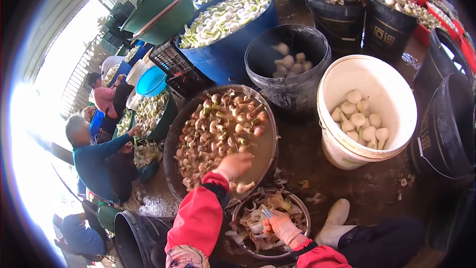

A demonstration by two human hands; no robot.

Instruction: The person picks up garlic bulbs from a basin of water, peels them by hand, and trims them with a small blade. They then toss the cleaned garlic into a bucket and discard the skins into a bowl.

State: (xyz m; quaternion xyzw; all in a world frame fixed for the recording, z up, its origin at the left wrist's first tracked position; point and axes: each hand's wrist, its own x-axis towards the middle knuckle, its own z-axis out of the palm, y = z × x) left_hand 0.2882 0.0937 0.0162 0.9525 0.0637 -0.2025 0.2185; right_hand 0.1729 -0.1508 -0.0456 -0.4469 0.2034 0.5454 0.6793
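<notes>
My left hand (236, 167), in a red sleeve with a dark cuff, reaches over the right part of a large round tub (169, 153). Unpeeled garlic bulbs (210, 129) crowd the brown water there. The fingers of this hand are blurred, and I cannot make out any bulb in them. My right hand (283, 226) is closed around a short metal blade (267, 213) whose grey end juts out toward the left. Below that hand, a basin (308, 222) is heaped with garlic skins and stalk scraps (254, 217).
A white bucket (339, 148) holds peeled garlic (359, 119); a black bucket (292, 92) beside it holds more. Behind stand a blue tub (198, 64) of trimmed garlic and full black buckets (339, 25). A boot (334, 223) rests right of the basin. Several people (101, 164) sit at left.
</notes>
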